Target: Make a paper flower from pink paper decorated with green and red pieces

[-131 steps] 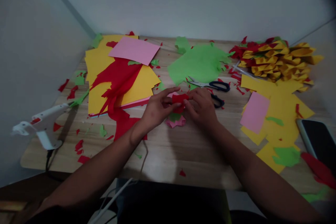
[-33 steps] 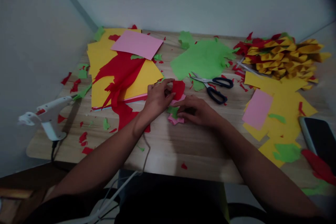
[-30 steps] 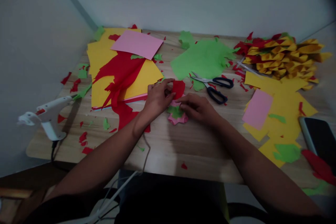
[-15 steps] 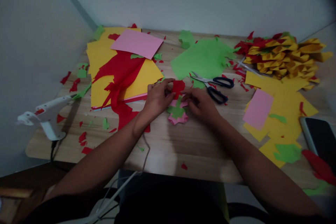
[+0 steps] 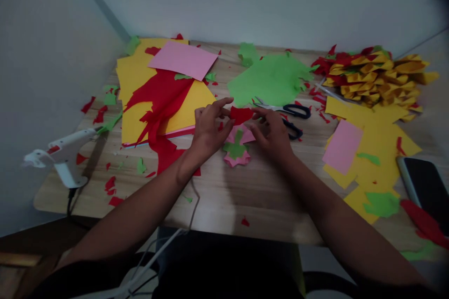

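With green already layered on the pink in the paper cutout [image 5: 235, 151] lying on the table [image 5: 217, 205], the left hand [image 5: 207, 131] and right hand [image 5: 275, 138], fingers partly curled, hold a seemingly unattached red paper piece [image 5: 241, 115] by opposite ends, just beyond it.

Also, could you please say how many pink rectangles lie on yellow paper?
2: the larger rectangle on the left stack, the smaller rectangle on the right yellow sheets; others may be hidden.
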Demonstrator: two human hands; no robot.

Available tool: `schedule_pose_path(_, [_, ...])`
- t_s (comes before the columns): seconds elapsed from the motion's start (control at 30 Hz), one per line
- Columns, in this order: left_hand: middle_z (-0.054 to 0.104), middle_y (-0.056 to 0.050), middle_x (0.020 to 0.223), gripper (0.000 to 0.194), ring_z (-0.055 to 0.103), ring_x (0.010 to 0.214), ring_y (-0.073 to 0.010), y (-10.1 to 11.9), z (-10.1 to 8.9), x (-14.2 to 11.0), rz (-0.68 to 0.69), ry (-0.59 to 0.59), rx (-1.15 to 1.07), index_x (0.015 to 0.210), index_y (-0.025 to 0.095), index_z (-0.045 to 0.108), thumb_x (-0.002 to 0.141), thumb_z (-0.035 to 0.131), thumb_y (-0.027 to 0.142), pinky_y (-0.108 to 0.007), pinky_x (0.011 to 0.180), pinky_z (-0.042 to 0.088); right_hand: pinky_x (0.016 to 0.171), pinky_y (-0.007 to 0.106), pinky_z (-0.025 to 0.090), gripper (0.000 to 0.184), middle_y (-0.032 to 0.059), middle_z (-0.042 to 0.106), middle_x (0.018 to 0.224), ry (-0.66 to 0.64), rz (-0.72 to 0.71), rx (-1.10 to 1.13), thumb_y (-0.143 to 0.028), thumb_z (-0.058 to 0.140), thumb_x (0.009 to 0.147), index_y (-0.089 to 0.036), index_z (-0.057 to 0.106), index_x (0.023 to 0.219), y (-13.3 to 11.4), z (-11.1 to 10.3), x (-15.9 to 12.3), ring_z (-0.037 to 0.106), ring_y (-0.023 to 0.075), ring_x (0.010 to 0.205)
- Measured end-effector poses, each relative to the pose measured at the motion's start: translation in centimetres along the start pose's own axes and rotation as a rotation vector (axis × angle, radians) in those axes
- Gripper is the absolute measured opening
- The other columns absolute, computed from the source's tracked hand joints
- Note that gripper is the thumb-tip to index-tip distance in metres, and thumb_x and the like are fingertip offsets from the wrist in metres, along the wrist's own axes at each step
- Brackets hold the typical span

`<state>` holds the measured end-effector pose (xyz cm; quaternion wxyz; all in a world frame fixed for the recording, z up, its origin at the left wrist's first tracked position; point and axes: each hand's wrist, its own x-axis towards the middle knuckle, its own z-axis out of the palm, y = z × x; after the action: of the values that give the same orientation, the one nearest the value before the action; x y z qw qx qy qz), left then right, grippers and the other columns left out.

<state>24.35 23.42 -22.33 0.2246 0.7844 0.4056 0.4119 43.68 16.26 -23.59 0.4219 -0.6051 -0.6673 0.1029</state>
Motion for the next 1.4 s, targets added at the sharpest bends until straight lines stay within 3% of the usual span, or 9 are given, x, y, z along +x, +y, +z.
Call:
schedule_pose_path(0.17, [0.067,0.002,0.084,0.048,0.062,0.075,-0.0147,-0.7,0.4,0.0,-0.076,0.027,-0.129,0.13,0.027,0.059,0.084,0.073,0.025,-0.031,0.078,0.049,0.097,0.05,0.043,0.048,0.0135,0.071,0.12,-0.211,-0.045,-0.112,-0.037,0.062,0.09,-0.019,0.06,0.135,-0.3,0.4,-0.1,0.057,0.0324,0.111])
schedule_pose_path(0.3, [0.065,0.002,0.085,0.047,0.058,0.066,-0.0107,-1.4,1.0,-0.1,-0.131,-0.006,-0.293,0.131,0.026,0.057,0.086,0.071,0.031,-0.024,0.063,0.047,0.101,0.053,0.037,0.039,0.0124,0.067,0.128,-0.342,-0.05,-0.198,-0.038,0.062,0.091,-0.022,0.069,0.126,-0.7,0.4,0.0,0.052,0.0345,0.119])
schedule_pose_path(0.53, [0.065,0.001,0.085,0.046,0.059,0.069,-0.0116,-1.1,0.8,-0.5,-0.185,-0.076,-0.333,0.133,0.028,0.054,0.09,0.067,0.032,-0.023,0.064,0.046,0.103,0.055,0.035,0.037,0.0133,0.057,0.138,-0.318,-0.092,-0.235,-0.035,0.069,0.085,-0.026,0.071,0.121,-0.5,0.6,-0.4,0.048,0.0359,0.125])
schedule_pose_path(0.73, [0.063,-0.001,0.09,0.046,0.06,0.074,-0.0121,-1.2,0.9,-0.6,-0.212,-0.094,-0.371,0.135,0.027,0.052,0.091,0.064,0.033,-0.023,0.066,0.048,0.1,0.05,0.04,0.009,0.0111,0.063,0.121,-0.25,-0.096,-0.154,-0.029,0.068,0.086,-0.024,0.073,0.091,-0.6,0.2,-0.2,0.053,0.0305,0.113])
schedule_pose_path(1.1, [0.064,0.0,0.088,0.043,0.063,0.075,-0.0133,-1.4,1.3,-0.4,-0.221,-0.108,-0.409,0.131,0.026,0.053,0.089,0.064,0.026,-0.025,0.067,0.051,0.1,0.052,0.038,0.016,0.0107,0.063,0.121,-0.279,-0.101,-0.149,-0.031,0.068,0.088,-0.026,0.079,0.099,-0.6,0.3,-0.4,0.052,0.0315,0.114])
schedule_pose_path(1.27, [0.063,0.0,0.085,0.044,0.062,0.072,-0.0132,-1.3,1.4,-0.3,-0.25,-0.111,-0.391,0.13,0.027,0.052,0.09,0.066,0.037,-0.025,0.065,0.05,0.098,0.052,0.037,0.015,0.0086,0.067,0.114,-0.273,-0.06,-0.092,-0.039,0.073,0.087,-0.028,0.08,0.095,-0.2,0.6,0.0,0.056,0.0306,0.11])
schedule_pose_path(1.4, [0.062,0.0,0.082,0.045,0.059,0.068,-0.0126,-1.5,1.6,-0.2,-0.232,-0.081,-0.403,0.128,0.026,0.052,0.09,0.067,0.046,-0.025,0.062,0.048,0.096,0.051,0.038,0.011,0.007,0.07,0.108,-0.233,-0.016,-0.107,-0.035,0.072,0.089,-0.028,0.079,0.09,-0.1,1.2,0.1,0.057,0.0287,0.105])
